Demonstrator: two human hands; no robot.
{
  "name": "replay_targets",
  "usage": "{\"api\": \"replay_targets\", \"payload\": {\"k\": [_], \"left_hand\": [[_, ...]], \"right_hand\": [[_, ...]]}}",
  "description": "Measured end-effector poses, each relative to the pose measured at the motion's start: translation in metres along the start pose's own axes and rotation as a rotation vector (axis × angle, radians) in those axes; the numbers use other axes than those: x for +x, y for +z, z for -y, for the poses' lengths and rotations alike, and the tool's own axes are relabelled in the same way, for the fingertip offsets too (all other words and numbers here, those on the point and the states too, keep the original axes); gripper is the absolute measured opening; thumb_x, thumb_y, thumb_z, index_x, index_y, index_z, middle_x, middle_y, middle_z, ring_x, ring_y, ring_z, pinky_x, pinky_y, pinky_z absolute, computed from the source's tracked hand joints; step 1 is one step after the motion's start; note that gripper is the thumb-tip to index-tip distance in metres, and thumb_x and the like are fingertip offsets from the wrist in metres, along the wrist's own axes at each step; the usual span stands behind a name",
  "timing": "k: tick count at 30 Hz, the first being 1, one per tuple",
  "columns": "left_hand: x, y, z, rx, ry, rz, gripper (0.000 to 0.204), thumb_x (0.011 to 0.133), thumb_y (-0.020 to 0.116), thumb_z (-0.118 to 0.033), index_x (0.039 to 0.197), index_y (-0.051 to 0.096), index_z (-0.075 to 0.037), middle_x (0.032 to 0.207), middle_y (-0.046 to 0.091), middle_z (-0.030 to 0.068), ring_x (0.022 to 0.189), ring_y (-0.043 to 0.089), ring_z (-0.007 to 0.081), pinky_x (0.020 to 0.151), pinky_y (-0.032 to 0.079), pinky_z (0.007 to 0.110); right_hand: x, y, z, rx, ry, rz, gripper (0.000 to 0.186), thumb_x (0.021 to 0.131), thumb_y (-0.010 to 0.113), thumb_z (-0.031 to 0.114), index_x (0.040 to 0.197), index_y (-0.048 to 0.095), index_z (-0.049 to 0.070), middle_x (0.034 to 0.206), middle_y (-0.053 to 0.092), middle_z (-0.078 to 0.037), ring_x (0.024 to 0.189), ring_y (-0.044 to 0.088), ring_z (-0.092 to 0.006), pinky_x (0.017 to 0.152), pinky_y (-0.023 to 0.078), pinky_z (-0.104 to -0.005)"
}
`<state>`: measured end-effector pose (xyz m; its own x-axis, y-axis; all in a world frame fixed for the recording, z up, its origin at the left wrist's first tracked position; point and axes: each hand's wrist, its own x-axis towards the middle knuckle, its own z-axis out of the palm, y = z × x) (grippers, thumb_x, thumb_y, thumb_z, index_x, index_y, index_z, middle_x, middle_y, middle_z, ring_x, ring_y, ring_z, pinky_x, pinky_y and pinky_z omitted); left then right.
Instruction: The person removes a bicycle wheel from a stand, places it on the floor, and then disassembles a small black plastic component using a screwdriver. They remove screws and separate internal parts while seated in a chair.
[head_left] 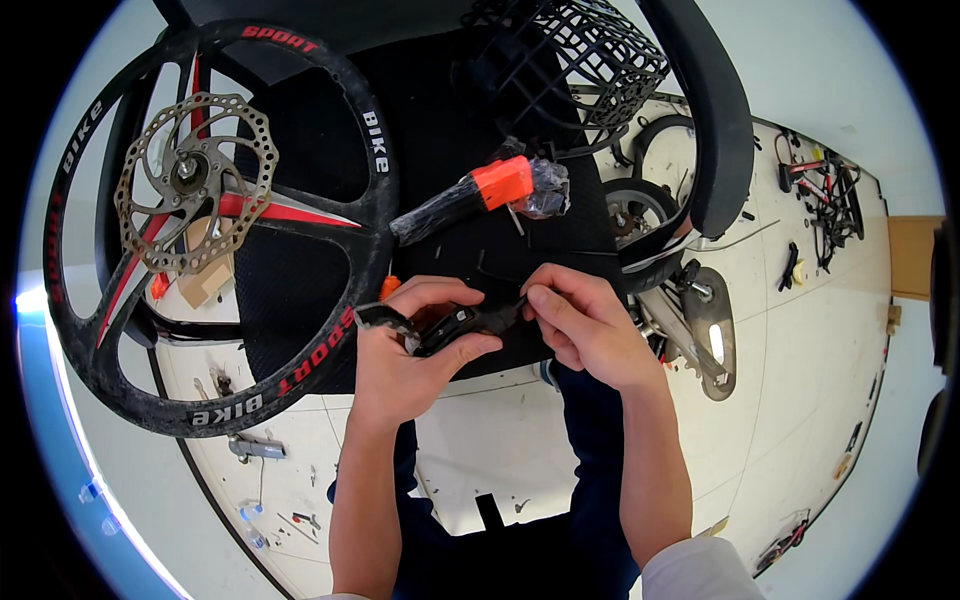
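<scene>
My left hand [410, 345] is wrapped round a small black part [450, 328] with a pale mark on its side; its exact kind does not show. A dark, glossy curved end [385, 319] sticks out past my left thumb. At the part's right tip my right hand [585, 325] pinches with thumb and forefinger, its other fingers curled in. Whether a separate small piece lies in that pinch is hidden. Both hands are over the near edge of a black textured seat [440, 130]. Beyond them lies a black tape-wrapped tool [440, 208] with an orange band, beside a clear plastic-wrapped bundle [545, 188].
A three-spoke black wheel [375, 100] with a silver brake disc [262, 135] leans at the left. A black basket [590, 60] stands at the back, near a curved black armrest [720, 130]. On the pale floor are a crank arm with an oval plate [712, 335] and scattered bike parts [822, 190].
</scene>
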<state>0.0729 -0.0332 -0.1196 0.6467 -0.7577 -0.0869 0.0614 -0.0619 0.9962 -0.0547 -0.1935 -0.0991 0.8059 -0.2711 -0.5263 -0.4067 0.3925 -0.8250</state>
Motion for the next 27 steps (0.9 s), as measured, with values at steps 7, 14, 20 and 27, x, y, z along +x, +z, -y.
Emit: {"api": "replay_targets", "payload": {"k": [7,14,20,27], "left_hand": [[0.002,-0.001,-0.009,0.002,-0.114,-0.012,0.036,0.068,0.084,-0.004,0.100,0.068,-0.002,0.092,0.068,0.0063,0.079,0.065,0.0114,0.072,0.051,0.024],[0.002,-0.002,-0.006,-0.081,-0.222,0.017,0.037,0.073,0.082,-0.007,0.106,0.068,-0.001,0.091,0.069,0.0064,0.080,0.065,0.0118,0.075,0.050,0.023],[0.002,-0.001,-0.006,-0.256,-0.377,0.030,0.037,0.076,0.080,-0.009,0.109,0.066,0.001,0.094,0.069,0.0079,0.086,0.065,0.0127,0.080,0.050,0.025],[0.003,0.002,-0.006,-0.522,-0.555,0.068,0.035,0.082,0.075,-0.008,0.113,0.062,0.001,0.099,0.065,0.0070,0.090,0.061,0.0122,0.083,0.049,0.025]], "right_hand": [[0.003,0.009,-0.006,0.003,-0.191,-0.098,0.014,0.092,0.066,0.014,0.090,0.056,0.004,0.064,0.048,0.006,0.054,0.038,0.0004,0.047,0.026,-0.0195],[0.005,0.008,-0.011,-0.086,-0.264,-0.122,0.013,0.090,0.068,0.012,0.094,0.060,0.003,0.066,0.052,0.005,0.054,0.039,0.0005,0.048,0.026,-0.0194],[0.005,0.005,-0.009,-0.027,-0.256,-0.100,0.011,0.090,0.068,0.011,0.095,0.061,0.003,0.066,0.051,0.005,0.055,0.039,0.0006,0.049,0.027,-0.0194],[0.004,0.003,-0.010,-0.119,-0.332,-0.134,0.008,0.090,0.066,0.007,0.094,0.060,0.004,0.067,0.052,0.006,0.056,0.039,-0.0002,0.051,0.028,-0.0196]]}}
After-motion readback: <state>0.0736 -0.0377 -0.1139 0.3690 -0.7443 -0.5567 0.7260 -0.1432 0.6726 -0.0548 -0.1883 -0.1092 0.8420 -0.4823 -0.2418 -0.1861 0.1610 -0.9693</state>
